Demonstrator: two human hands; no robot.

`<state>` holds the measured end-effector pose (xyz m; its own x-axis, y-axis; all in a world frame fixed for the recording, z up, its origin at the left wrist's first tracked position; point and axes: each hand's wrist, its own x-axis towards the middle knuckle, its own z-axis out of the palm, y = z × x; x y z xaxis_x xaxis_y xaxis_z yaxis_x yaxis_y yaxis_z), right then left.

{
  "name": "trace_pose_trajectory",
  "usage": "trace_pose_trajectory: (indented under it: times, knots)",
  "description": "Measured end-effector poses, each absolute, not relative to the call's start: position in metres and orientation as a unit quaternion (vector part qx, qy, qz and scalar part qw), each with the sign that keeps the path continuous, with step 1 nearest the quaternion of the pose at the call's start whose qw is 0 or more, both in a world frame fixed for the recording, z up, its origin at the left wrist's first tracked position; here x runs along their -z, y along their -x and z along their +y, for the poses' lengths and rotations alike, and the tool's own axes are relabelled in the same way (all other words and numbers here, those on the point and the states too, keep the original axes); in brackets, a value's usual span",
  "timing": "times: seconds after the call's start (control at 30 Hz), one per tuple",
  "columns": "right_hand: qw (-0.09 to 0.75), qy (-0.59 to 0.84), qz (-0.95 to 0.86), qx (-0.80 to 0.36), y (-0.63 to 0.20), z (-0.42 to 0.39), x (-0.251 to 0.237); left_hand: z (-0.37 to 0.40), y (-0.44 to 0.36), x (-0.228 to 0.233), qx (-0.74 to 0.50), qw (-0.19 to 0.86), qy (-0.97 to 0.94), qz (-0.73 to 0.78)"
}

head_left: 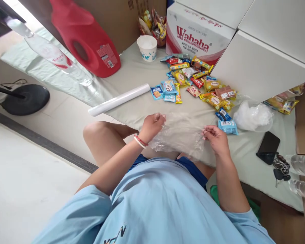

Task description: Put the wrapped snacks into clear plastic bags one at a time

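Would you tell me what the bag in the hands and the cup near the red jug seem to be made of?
The bag looks like thin clear plastic film: see-through, crinkled, glossy. The cup seems to be matte white paper with blue print, though foam is possible.

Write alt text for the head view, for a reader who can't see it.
A seated person holds a clear plastic bag between the left hand and right hand at a table edge. Beyond it lie snack packets, a white roll, a paper cup, a red jug and a Wahaha box; a phone and keys lie right.
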<state>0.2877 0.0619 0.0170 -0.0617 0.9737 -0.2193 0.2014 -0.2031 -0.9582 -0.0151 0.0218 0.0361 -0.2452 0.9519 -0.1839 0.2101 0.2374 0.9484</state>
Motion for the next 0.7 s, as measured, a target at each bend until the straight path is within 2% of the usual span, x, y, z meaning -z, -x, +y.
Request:
trace_pose_trajectory:
  times: [0.1, 0.17, 0.3, 0.37, 0.4, 0.47, 0.53, 0.63, 0.7]
  knots:
    - [0.407, 0.594, -0.482, -0.499, -0.298, 0.085, -0.018, 0.052, 0.026, -0.029, -0.466, 0.462, -0.373, 0.656]
    - [0.419, 0.599, -0.473, -0.492, -0.302, 0.095, -0.017, 0.065, 0.031, -0.026, -0.458, 0.409, -0.383, 0.69]
    - [0.425, 0.609, -0.463, -0.483, -0.31, 0.097, -0.006, 0.059, 0.029, -0.036, -0.472, 0.148, -0.445, 0.747]
    - [0.421, 0.615, -0.472, -0.47, -0.313, 0.089, 0.0, 0.045, 0.018, -0.049, -0.468, 0.034, -0.516, 0.717]
    - [0.414, 0.616, -0.486, -0.461, -0.313, 0.084, 0.002, 0.038, 0.011, -0.056, -0.447, 0.01, -0.576, 0.685]
    - [0.389, 0.622, -0.536, -0.418, -0.314, 0.076, 0.003, 0.029, -0.002, -0.065, -0.361, 0.032, -0.72, 0.591]
    - [0.368, 0.634, -0.604, -0.313, -0.314, 0.07, -0.002, 0.028, -0.011, -0.065, -0.254, 0.1, -0.815, 0.511]
    - [0.363, 0.626, -0.679, -0.125, -0.311, 0.068, -0.018, 0.034, -0.013, -0.052, -0.131, 0.179, -0.832, 0.509]
    - [0.368, 0.603, -0.703, -0.08, -0.304, 0.072, -0.032, 0.037, -0.011, -0.041, -0.09, 0.202, -0.819, 0.529]
